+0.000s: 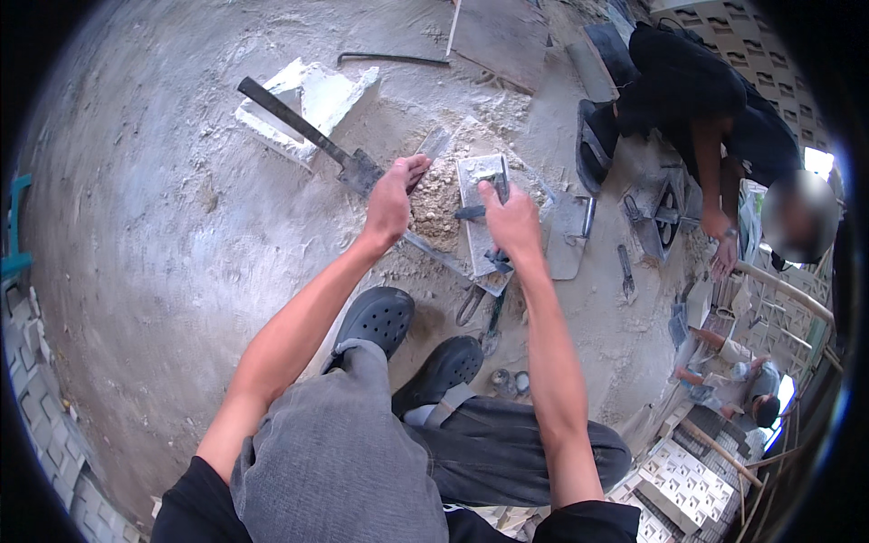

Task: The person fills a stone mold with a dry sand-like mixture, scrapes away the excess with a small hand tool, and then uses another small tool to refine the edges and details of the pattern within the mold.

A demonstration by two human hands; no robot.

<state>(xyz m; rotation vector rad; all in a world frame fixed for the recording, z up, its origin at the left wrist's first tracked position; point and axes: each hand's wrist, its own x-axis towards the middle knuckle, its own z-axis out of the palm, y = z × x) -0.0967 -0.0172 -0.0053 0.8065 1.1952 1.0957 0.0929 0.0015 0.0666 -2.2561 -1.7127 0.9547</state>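
My left hand (391, 201) is closed at the corner of a metal frame (436, 253), partly hiding it. A long dark bar (299, 125) with a flat wider end runs up to that hand from the upper left. Crumbly tan mix (434, 210) lies beside the frame's strips. My right hand (513, 222) is wrapped round the dark handle on a pale, dusty rectangular plate (470, 169), which rests at the right of the mix. A small trowel (493, 328) lies on the floor below the plate.
A broken white block (335, 93) and a thin bent rod (394, 58) lie beyond my hands. A co-worker (701, 109) crouches at right near a metal mould (668, 217). Another person (756, 385) sits farther right. Patterned blocks (692, 480) are stacked at lower right.
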